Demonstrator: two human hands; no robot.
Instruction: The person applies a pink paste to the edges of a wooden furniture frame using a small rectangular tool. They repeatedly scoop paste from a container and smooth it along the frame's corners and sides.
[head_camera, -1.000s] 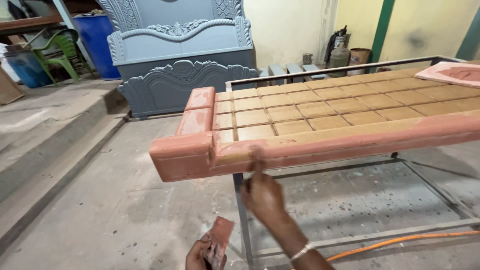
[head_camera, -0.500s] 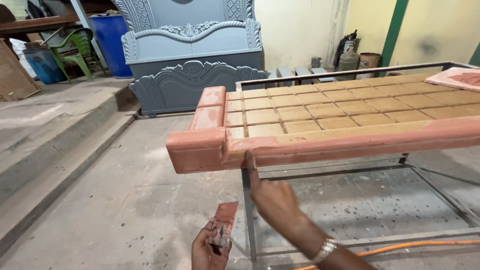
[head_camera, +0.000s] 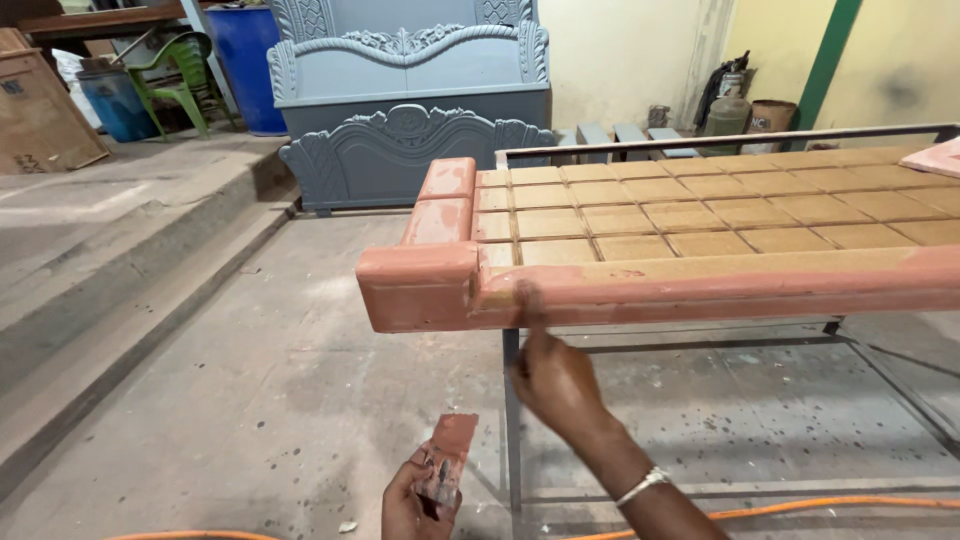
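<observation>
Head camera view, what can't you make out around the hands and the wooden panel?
- Right hand: the fingertip on the panel edge is motion-blurred, so contact is unclear.
- Left hand: cut off by the bottom edge; only part grips the scraper.
- Panel: its right end runs off the frame.
- Metal stand: mostly hidden under the panel.

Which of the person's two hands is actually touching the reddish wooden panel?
The right hand, its finger pressed on the panel's front edge. The left hand hangs lower, holding a small reddish pad.
</observation>
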